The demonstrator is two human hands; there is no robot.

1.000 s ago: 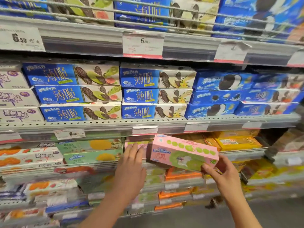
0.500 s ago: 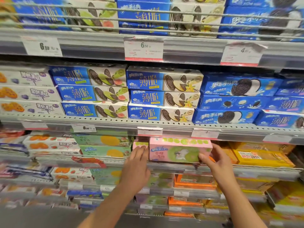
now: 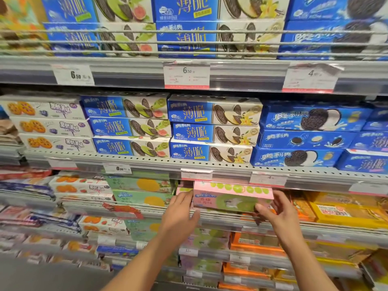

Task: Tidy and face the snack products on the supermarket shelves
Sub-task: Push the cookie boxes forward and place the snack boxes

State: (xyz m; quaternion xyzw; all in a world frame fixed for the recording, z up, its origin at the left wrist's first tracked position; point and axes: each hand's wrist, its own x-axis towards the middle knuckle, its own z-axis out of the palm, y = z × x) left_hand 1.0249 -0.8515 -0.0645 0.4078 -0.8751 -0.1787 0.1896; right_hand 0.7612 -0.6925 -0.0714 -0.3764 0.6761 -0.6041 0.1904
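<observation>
A pink biscuit box (image 3: 231, 198) printed with green fruit lies level on the third shelf, its front towards me. My left hand (image 3: 180, 215) touches the box's left end with fairly straight fingers, the thumb below its lower edge. My right hand (image 3: 279, 215) pinches the lower right corner, thumb on the front face and fingers round the end. A second pink box (image 3: 182, 189) peeks out behind, at the left.
Green boxes (image 3: 142, 192) sit left of the pink box and yellow packs (image 3: 346, 213) to its right. Blue sandwich-biscuit boxes (image 3: 212, 131) are stacked on the shelf above, whose front rail (image 3: 231, 171) with price tags hangs just over the pink box. More shelves of boxes lie below.
The pink box, held tilted in front of the shelf by my right hand, has gone level onto the shelf. My left hand has shifted to its left end.
</observation>
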